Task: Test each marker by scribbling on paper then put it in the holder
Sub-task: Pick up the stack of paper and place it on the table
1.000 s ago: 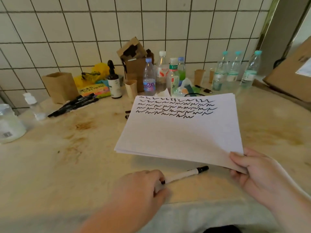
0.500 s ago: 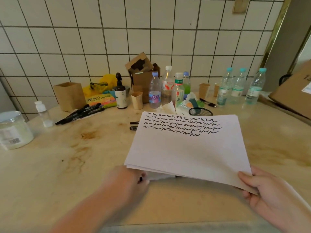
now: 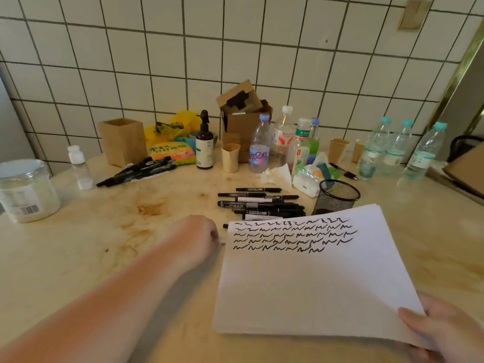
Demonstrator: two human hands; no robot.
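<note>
A stack of white paper (image 3: pixel 301 279) with rows of black scribbles along its top lies tilted on the counter. My right hand (image 3: pixel 442 334) pinches its near right corner, thumb on top. My left hand (image 3: pixel 200 239) is curled at the sheet's left edge, gripping a marker of which only a sliver (image 3: pixel 222 243) shows past the fingers. Several black markers (image 3: pixel 262 203) lie in a pile just beyond the paper. The black mesh holder (image 3: pixel 336 196) stands to their right, behind the paper's top edge.
More markers (image 3: pixel 136 171) lie at the back left by a brown cardboard box (image 3: pixel 123 141). A plastic jar (image 3: pixel 26 189) stands far left. A spray bottle (image 3: pixel 204 145), paper cup (image 3: pixel 230 157), water bottles (image 3: pixel 392 148) and tissues (image 3: pixel 277 174) line the tiled wall.
My left hand has taken the marker from under the lifted paper and carried it forward to the sheet's left edge. The paper has come down and to the right, uncovering the marker pile and holder.
</note>
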